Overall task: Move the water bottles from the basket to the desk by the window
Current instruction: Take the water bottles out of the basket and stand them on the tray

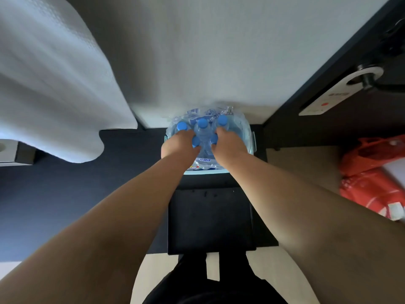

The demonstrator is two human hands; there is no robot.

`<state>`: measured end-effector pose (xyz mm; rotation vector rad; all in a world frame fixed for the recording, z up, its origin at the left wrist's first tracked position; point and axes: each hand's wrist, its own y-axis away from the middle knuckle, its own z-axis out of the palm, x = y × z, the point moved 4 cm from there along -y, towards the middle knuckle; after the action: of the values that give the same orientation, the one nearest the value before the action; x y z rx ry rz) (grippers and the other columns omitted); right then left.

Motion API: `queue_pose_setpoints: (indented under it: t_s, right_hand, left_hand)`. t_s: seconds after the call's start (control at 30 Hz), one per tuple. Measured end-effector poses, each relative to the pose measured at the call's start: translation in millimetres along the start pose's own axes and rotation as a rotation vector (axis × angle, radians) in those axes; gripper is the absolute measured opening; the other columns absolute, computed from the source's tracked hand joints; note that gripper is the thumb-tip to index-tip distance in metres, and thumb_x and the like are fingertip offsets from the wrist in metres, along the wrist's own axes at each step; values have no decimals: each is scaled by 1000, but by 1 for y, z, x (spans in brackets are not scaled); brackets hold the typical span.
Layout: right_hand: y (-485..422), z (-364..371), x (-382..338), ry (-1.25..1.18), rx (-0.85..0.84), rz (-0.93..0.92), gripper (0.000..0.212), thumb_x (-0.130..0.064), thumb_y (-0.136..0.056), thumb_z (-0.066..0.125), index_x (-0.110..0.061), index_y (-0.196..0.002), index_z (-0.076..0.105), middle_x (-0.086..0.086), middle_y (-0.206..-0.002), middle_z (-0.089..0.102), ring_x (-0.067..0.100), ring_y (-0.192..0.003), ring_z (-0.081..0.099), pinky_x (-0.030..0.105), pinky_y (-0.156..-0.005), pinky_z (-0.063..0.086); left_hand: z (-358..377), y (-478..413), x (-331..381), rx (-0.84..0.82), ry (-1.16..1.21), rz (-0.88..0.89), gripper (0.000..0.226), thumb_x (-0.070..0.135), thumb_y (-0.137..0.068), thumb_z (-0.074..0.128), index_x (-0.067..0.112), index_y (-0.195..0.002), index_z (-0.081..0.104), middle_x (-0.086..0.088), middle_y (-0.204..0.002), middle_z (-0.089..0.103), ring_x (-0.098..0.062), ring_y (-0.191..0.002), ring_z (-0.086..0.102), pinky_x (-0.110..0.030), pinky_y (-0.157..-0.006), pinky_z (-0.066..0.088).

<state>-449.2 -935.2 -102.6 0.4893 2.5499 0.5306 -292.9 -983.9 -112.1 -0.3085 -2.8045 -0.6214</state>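
Observation:
A pale teal basket (pixel 253 143) stands on the dark floor against the white wall, packed with several clear water bottles with blue caps (pixel 202 123) in torn plastic wrap. My left hand (pixel 178 143) reaches down into the basket and closes around a bottle whose blue cap (pixel 196 141) shows between the fingers. My right hand (pixel 229 141) does the same on a bottle with its cap (pixel 214 139) just left of the fingers. Three more caps stand behind my hands.
A black flat board (pixel 210 218) lies on the floor in front of the basket. White bedding (pixel 54 84) hangs at the left. A dark door (pixel 361 88) with a handle and hanging tag is at the right, and a red plastic bag (pixel 372 176) lies below it.

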Motion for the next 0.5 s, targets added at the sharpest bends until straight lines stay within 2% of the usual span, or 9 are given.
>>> queue_pose_setpoints:
  t_s: [0.07,0.13,0.2,0.27,0.4,0.43,0.5]
  right_hand:
    - [4,-5,-3,-26,4,-10,26,-19,-103,57,-15,-129,55,10,-102,61,32,-97,64,44,-78,55]
    - [12,-13,-7,-55,43,-27,26,-21,-102,57,-15,-127,56,10,-101,65,31,-93,64,42,-73,53]
    - [24,-23,-12,-82,101,-51,24,-24,-100,59,-16,-122,56,6,-92,64,28,-85,62,37,-63,45]
    - [36,-37,-19,-99,147,-81,23,-26,-96,61,-17,-117,57,2,-85,63,27,-82,61,34,-61,40]
    - [57,-72,-32,-138,224,-123,15,-26,-91,63,-17,-102,61,-1,-80,64,25,-77,61,37,-60,45]
    - [63,-80,-35,-147,248,-137,14,-26,-91,64,-17,-101,62,-1,-80,65,24,-76,61,37,-61,47]
    - [73,-93,-40,-158,285,-166,13,-27,-91,66,-18,-100,63,-3,-81,66,23,-75,61,36,-62,48]
  left_hand:
    - [-6,4,3,-5,-20,12,8,37,-91,62,31,-97,61,10,-71,54,-10,-56,48,-25,-49,31]
    - [-18,9,4,10,-29,27,9,38,-91,61,31,-98,63,9,-74,55,-12,-57,51,-26,-52,35]
    - [-30,18,3,45,-15,33,15,41,-89,62,32,-100,63,9,-84,60,-18,-65,57,-28,-58,40]
    - [-45,29,3,86,54,15,18,43,-85,62,33,-100,64,9,-93,64,-22,-74,61,-29,-62,43]
    - [-74,51,7,176,216,-15,10,39,-74,51,30,-72,54,8,-75,60,-17,-60,56,-25,-51,35]
    - [-81,57,9,193,233,-10,11,38,-73,50,29,-70,54,8,-72,59,-15,-57,54,-25,-49,33]
    - [-95,68,10,224,231,5,13,38,-74,55,26,-75,59,7,-72,61,-14,-60,58,-26,-48,40]
